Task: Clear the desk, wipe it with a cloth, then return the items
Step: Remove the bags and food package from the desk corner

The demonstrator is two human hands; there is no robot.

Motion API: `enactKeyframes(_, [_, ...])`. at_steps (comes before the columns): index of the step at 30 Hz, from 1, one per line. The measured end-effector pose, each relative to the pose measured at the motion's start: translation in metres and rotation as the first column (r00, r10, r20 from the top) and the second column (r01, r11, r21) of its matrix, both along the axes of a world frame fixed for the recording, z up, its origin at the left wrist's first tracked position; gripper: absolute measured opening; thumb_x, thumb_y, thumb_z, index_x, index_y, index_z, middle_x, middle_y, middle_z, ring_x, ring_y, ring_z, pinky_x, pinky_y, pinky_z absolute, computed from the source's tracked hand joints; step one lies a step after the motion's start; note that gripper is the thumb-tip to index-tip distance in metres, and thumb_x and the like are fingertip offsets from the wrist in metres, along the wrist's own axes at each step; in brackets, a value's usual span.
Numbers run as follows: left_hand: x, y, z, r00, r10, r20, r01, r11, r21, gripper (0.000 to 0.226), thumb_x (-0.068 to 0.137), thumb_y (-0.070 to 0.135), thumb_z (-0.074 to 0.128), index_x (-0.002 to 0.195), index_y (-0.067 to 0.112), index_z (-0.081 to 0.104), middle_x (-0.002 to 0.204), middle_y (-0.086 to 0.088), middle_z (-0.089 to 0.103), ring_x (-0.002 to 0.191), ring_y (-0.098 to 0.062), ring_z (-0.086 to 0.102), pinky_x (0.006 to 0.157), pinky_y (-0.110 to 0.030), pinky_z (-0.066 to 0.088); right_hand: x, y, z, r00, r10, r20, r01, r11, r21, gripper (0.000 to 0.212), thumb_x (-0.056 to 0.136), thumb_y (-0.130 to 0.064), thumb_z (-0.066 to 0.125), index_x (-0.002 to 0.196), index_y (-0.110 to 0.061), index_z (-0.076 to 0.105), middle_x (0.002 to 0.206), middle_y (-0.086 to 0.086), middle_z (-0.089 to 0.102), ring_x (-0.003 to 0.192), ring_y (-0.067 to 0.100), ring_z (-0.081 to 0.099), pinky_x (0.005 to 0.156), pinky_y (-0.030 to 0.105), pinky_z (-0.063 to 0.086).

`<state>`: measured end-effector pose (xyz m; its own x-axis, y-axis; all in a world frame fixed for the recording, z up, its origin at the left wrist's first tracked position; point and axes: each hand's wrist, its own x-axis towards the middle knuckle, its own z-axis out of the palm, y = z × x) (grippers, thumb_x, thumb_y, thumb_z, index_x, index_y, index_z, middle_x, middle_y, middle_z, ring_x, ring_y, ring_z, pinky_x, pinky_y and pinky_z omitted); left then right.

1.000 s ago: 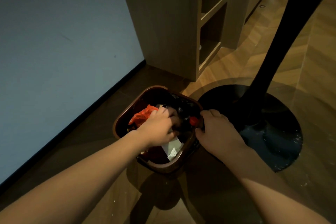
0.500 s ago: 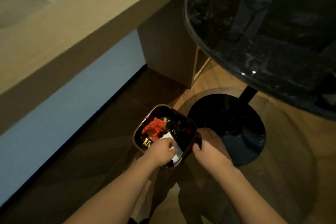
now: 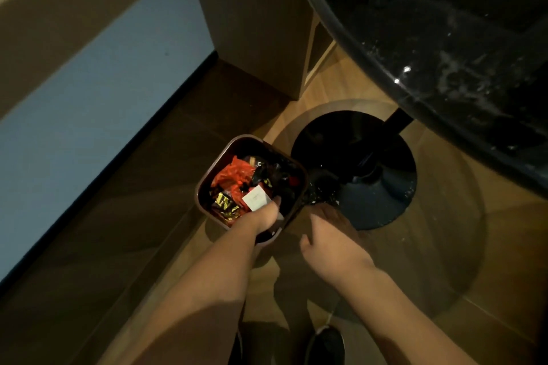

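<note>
1. I look down at a wooden herringbone floor (image 3: 444, 246), dim and shadowed, with a pale blue wall (image 3: 89, 115) and dark skirting on my left
2. A round black table (image 3: 430, 47) with a speckled top juts in upper right; its disc base (image 3: 370, 163) sits on the floor
3. A wooden cabinet (image 3: 255, 18) stands behind
4. The brown bin (image 3: 207, 175), full of wrappers and a white paper (image 3: 255, 198), sits beside the base
5. My left hand (image 3: 264, 219) grips the bin's near rim; my right hand (image 3: 332, 240) hangs relaxed just beside it, holding nothing
</note>
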<state>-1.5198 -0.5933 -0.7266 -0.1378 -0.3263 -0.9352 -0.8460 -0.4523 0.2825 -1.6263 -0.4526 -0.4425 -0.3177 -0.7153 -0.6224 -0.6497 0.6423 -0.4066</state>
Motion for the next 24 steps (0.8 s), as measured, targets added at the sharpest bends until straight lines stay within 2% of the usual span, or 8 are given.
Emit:
enactKeyframes(2, [0.001,-0.001,0.081,1.000,0.015,-0.024,-0.016,0.999,-0.046,0.094,0.076,0.081,0.035,0.132,0.010,0.059,0.136,-0.016,0.059,0.123,-0.038,0.055,0.108,-0.045,0.041,0.002,-0.005,0.027,1.000,-0.006,0.010,0.006,1.000,-0.001,0.054,0.098,-0.027,0.048,0.149,-0.025,0.031,0.141,0.000,0.047,0.130,0.020,0.046,0.108,0.038,0.041])
enactKeyframes(4, [0.001,0.001,0.178,0.995,-0.100,-0.022,0.094,0.980,-0.176,0.053,0.101,0.048,0.037,0.124,0.008,0.063,0.131,-0.014,0.061,0.119,-0.033,0.057,0.096,-0.036,0.043,0.005,-0.008,0.068,1.000,0.011,0.006,-0.011,1.000,0.011,0.057,0.099,-0.027,0.048,0.151,-0.024,0.027,0.143,0.002,0.047,0.129,0.023,0.047,0.105,0.039,0.044])
enactKeyframes(5, [0.004,0.001,0.220,0.985,-0.169,-0.028,0.156,0.955,-0.252,0.040,0.104,0.036,0.038,0.115,0.007,0.064,0.128,-0.016,0.062,0.114,-0.034,0.058,0.088,-0.035,0.043,0.007,-0.009,0.091,1.000,0.025,-0.003,-0.025,1.000,0.014,0.057,0.099,-0.026,0.049,0.151,-0.022,0.028,0.146,0.003,0.044,0.131,0.024,0.045,0.108,0.038,0.042])
enactKeyframes(7, [0.015,0.004,0.289,0.962,-0.273,0.008,0.257,0.894,-0.368,0.029,0.103,0.030,0.040,0.105,0.010,0.061,0.122,-0.016,0.065,0.105,-0.032,0.059,0.080,-0.035,0.042,0.010,-0.007,0.144,0.998,0.052,-0.024,-0.052,0.999,-0.003,0.056,0.098,-0.025,0.051,0.150,-0.018,0.031,0.151,0.003,0.037,0.138,0.022,0.037,0.115,0.034,0.031])
enactKeyframes(9, [0.025,0.012,0.358,0.941,-0.337,0.045,0.317,0.823,-0.471,0.034,0.101,0.032,0.044,0.123,0.012,0.061,0.129,-0.012,0.063,0.114,-0.030,0.059,0.092,-0.038,0.046,0.014,-0.001,0.199,0.996,0.076,-0.040,-0.078,0.996,-0.036,0.056,0.097,-0.024,0.051,0.149,-0.016,0.033,0.152,0.003,0.036,0.141,0.020,0.031,0.118,0.030,0.022])
enactKeyframes(12, [0.031,0.033,0.471,0.915,-0.399,0.055,0.351,0.724,-0.594,0.043,0.101,0.033,0.048,0.140,0.017,0.053,0.141,-0.006,0.056,0.126,-0.025,0.055,0.107,-0.043,0.045,0.019,0.014,0.280,0.995,0.087,-0.057,-0.092,0.992,-0.081,0.054,0.096,-0.024,0.052,0.147,-0.015,0.036,0.150,0.003,0.039,0.140,0.019,0.034,0.118,0.029,0.023])
enactKeyframes(17, [0.031,0.078,0.644,0.894,-0.445,0.057,0.319,0.540,-0.778,0.030,0.101,0.027,0.051,0.129,0.020,0.059,0.129,-0.002,0.059,0.107,-0.016,0.061,0.092,-0.034,0.054,0.020,0.043,0.400,0.993,0.042,-0.111,-0.063,0.980,-0.189,0.050,0.094,-0.022,0.056,0.141,-0.013,0.043,0.141,0.005,0.047,0.132,0.022,0.043,0.114,0.035,0.033])
enactKeyframes(24, [0.040,0.117,0.739,0.882,-0.455,0.124,0.254,0.237,-0.938,0.043,0.102,0.031,0.052,0.143,0.020,0.048,0.144,0.001,0.051,0.131,-0.014,0.049,0.105,-0.030,0.044,0.014,0.072,0.467,0.993,-0.046,-0.109,0.011,0.954,-0.300,0.055,0.095,-0.024,0.059,0.146,-0.017,0.039,0.148,0.002,0.041,0.137,0.020,0.040,0.115,0.038,0.036])
